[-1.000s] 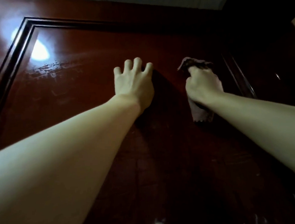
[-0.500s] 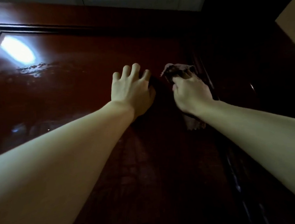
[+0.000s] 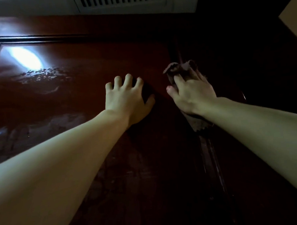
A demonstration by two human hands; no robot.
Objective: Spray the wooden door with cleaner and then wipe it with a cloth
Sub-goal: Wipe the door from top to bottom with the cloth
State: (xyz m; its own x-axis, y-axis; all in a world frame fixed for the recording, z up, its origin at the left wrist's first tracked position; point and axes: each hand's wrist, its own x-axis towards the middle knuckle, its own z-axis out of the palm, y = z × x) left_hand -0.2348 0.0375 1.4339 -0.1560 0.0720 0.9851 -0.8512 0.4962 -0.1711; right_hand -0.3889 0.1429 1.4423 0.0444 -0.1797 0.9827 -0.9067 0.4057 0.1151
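Observation:
A glossy dark red wooden door (image 3: 86, 101) fills the view, with a raised moulding framing its panel. Wet streaks catch the light on the upper left of the panel. My left hand (image 3: 125, 99) presses on the panel with spread fingers and holds nothing. Just to its right, my right hand (image 3: 193, 95) presses a brownish cloth (image 3: 180, 68) against the door at the panel's right moulding. The cloth sticks out above the fingers and below the wrist. No spray bottle is in view.
A white wall with a slatted vent (image 3: 122, 1) runs above the door's top edge. The panel's right moulding (image 3: 212, 157) runs down under my right arm. Beyond it to the right the surface is very dark.
The view has tilted upward, showing more of the vent. My right hand with the cloth has slid to the panel's right moulding. My left hand stays pressed on the door.

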